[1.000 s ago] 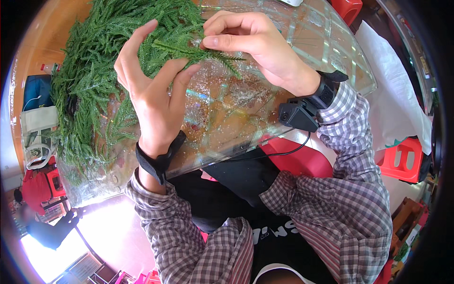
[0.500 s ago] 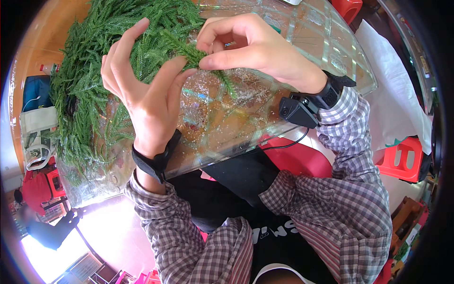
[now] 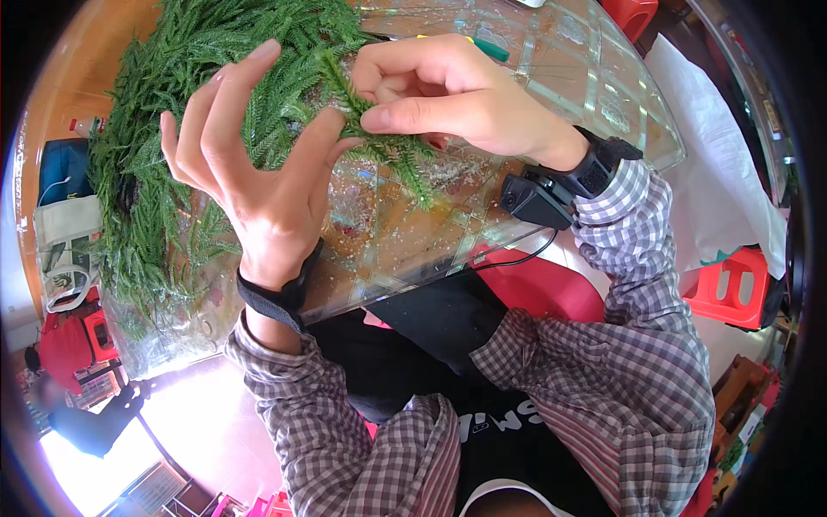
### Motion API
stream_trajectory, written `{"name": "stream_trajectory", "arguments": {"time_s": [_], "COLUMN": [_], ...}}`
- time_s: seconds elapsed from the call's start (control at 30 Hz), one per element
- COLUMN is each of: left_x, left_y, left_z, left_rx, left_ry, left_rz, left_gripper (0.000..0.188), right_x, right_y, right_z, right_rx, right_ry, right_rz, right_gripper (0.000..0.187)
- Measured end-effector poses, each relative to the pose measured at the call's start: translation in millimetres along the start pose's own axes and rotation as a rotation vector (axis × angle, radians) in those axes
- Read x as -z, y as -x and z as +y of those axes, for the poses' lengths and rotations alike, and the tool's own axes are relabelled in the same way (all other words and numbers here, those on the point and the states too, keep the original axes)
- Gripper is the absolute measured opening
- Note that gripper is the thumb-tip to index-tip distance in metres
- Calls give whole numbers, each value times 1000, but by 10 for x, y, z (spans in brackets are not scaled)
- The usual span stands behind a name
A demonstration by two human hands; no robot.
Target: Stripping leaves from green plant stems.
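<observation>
A green artificial pine sprig (image 3: 405, 164) is held up in front of me over the tabletop, one needle-covered branch pointing up and others hanging down. My right hand (image 3: 465, 95) pinches its middle between thumb and forefinger. From the other side, my left hand (image 3: 267, 172) has its thumb and forefinger closed at the sprig's left edge, while the remaining fingers stick up and apart. The fingertips partly hide where they grip. Behind my left hand lies a large heap of similar pine sprigs (image 3: 146, 164), covering the table's left side.
A clear plastic cover lies over the table (image 3: 560, 112), sprinkled with small pale bits. Beyond my right hand is a green-handled object (image 3: 491, 48). A white sack (image 3: 715, 129) and a red stool (image 3: 732, 289) stand at the right. A dark cable (image 3: 530, 257) hangs by the table edge.
The sprig has turned, its hanging branches now reaching lower and its upper tip showing more. My right hand has dropped slightly, and my left hand has shifted a little left and down.
</observation>
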State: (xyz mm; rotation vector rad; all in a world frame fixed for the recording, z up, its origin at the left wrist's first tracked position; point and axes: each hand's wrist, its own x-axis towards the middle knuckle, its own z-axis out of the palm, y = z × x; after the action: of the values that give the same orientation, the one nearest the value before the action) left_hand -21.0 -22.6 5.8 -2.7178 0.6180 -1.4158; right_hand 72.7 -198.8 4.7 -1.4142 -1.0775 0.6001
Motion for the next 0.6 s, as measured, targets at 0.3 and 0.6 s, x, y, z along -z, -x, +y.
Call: {"name": "stream_trajectory", "arguments": {"time_s": [0.3,0.6], "left_x": [-13,-19], "left_y": [12,69], "left_z": [3,12], "left_rx": [-39,-72], "left_ry": [-19,-110], "left_rz": [56,73], "left_gripper": [16,16], "right_x": [-97,-99], "right_y": [-22,-24], "right_z": [62,71], "right_rx": [84,10], "right_ry": [-173,-267], "right_rz": [131,209], "right_gripper": [13,14]}}
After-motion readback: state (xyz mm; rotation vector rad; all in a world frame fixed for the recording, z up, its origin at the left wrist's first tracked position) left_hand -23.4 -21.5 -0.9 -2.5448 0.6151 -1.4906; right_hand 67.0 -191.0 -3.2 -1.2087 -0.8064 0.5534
